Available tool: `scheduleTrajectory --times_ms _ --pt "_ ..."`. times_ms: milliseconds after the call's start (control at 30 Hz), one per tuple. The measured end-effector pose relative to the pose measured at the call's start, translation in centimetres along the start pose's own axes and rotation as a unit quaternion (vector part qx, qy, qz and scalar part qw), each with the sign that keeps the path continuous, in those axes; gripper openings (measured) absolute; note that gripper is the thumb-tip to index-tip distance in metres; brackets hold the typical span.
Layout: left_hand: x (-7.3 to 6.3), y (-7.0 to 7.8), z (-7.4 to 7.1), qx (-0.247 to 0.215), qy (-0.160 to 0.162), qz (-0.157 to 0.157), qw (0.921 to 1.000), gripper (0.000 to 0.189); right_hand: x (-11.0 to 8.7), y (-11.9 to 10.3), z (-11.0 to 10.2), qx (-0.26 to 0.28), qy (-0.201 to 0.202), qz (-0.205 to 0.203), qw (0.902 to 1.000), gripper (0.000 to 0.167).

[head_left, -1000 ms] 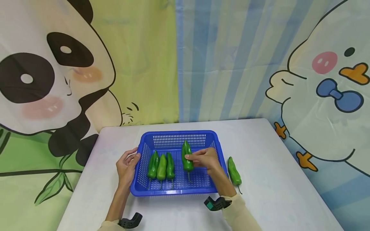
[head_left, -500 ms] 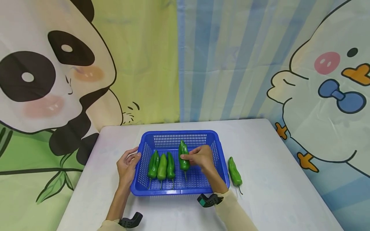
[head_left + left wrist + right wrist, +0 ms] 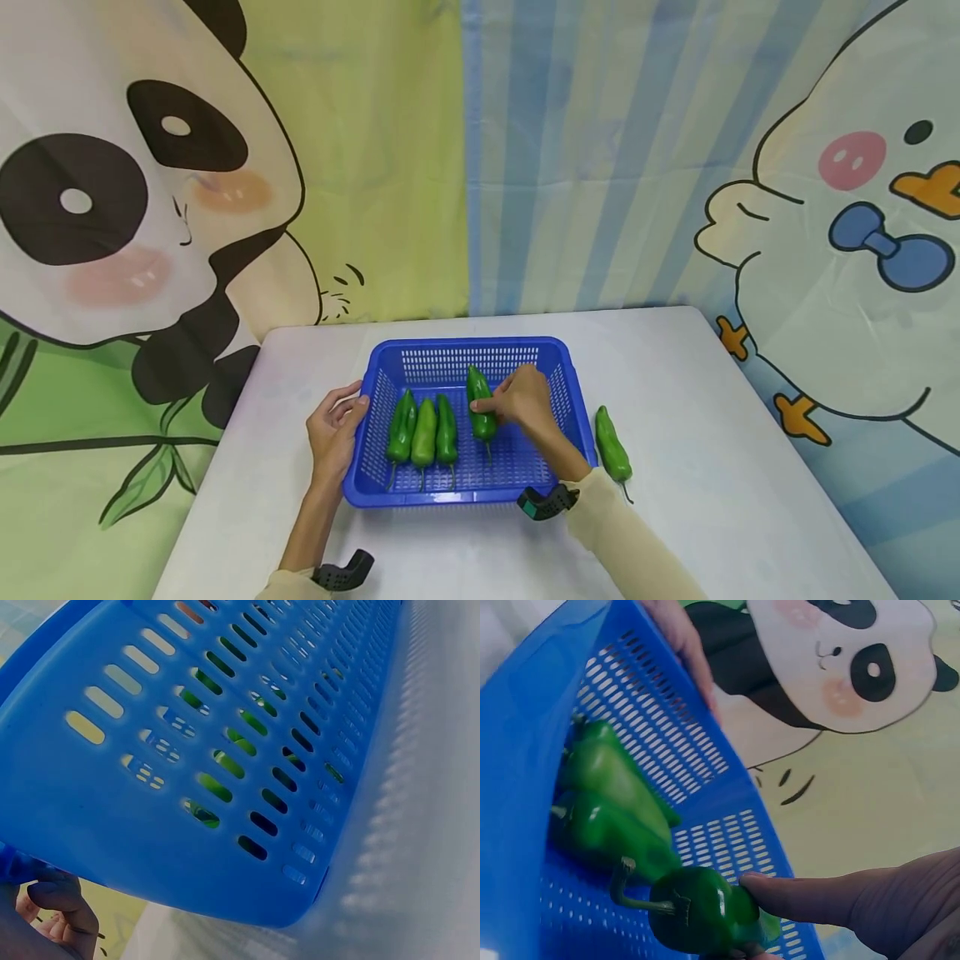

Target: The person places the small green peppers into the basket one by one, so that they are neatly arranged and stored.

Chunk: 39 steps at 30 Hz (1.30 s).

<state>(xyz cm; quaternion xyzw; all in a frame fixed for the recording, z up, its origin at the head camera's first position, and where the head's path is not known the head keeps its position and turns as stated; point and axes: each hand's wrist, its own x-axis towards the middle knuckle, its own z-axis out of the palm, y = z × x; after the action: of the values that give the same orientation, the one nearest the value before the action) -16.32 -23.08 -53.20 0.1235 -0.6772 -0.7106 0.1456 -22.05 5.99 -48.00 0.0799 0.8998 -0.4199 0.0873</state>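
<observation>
In the head view, a blue plastic basket (image 3: 465,498) with slotted sides stands on the white table. My left hand (image 3: 333,433) grips its left rim; in the left wrist view, the curled fingers (image 3: 71,911) show at the rim's corner. Between thumb and fingers my right hand (image 3: 528,398) pinches a green chili pepper (image 3: 481,417) inside the basket, stem toward me. The right wrist view shows that pepper (image 3: 697,911) close up, the thumb pressing its side. Three more green peppers (image 3: 423,433) lie side by side in the basket's left half, stems toward me.
Another green pepper (image 3: 613,446) lies on the table (image 3: 720,467), just right of the basket. Behind the table hangs a curtain (image 3: 375,167) printed with a panda and a white bird. Each wrist wears a black device (image 3: 549,502).
My right hand has shifted slightly left with the pepper, then tilted over it, the knuckles now higher. My left hand has stayed at the basket's rim.
</observation>
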Motion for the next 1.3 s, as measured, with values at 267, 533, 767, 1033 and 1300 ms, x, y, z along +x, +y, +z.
scheduleTrajectory --times_ms 267,533,767,1033,1300 --pt "0.3 0.0 0.2 -0.012 -0.002 0.005 0.9999 0.037 5.7 3.6 3.7 -0.055 -0.037 0.03 0.9973 0.056" --pt "0.3 -0.2 0.3 -0.017 -0.004 0.0 0.9998 0.036 5.8 3.4 4.2 -0.032 -0.064 0.067 0.9952 0.082" --pt "0.2 -0.1 0.2 -0.011 0.0 0.0 0.9999 0.035 1.1 -0.3 1.9 0.027 -0.097 0.104 0.9894 0.061" --pt "0.0 -0.1 0.0 -0.006 0.003 0.003 1.0 0.035 0.3 -0.2 2.5 0.066 -0.113 0.095 0.9869 0.055" --pt "0.0 0.0 -0.1 -0.001 0.004 0.006 1.0 0.034 -0.2 -0.5 2.9 0.102 -0.11 0.096 0.984 0.052"
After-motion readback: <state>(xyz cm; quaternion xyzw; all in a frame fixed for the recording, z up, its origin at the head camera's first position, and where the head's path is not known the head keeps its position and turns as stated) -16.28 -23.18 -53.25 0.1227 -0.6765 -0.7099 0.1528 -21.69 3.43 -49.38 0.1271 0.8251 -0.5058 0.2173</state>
